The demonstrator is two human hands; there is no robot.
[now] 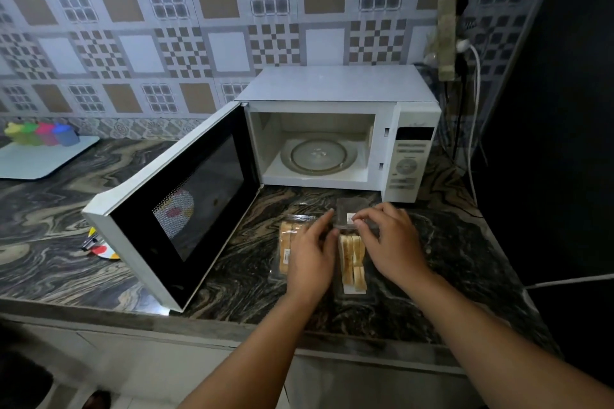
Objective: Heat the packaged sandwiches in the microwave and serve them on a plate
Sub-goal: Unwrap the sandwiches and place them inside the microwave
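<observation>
On the marbled counter (232,279), just in front of the open microwave (335,129), lie two clear packs of sandwiches side by side. From the left pack (288,244), the right pack (352,262) sits at three o'clock, its clear lid (349,212) flipped up toward twelve o'clock. Over the left pack rests the left hand (310,259), its grip spread, with straight fingers reaching to the edge of the right pack. At the hinge end of the opened pack the right hand (390,241) curls its grip and pinches the lid. Inside the microwave the glass turntable (319,156) lies bare; its door (179,206) swings out toward eight o'clock. Beyond the door, at nine o'clock, a patterned plate (101,251) peeks out
</observation>
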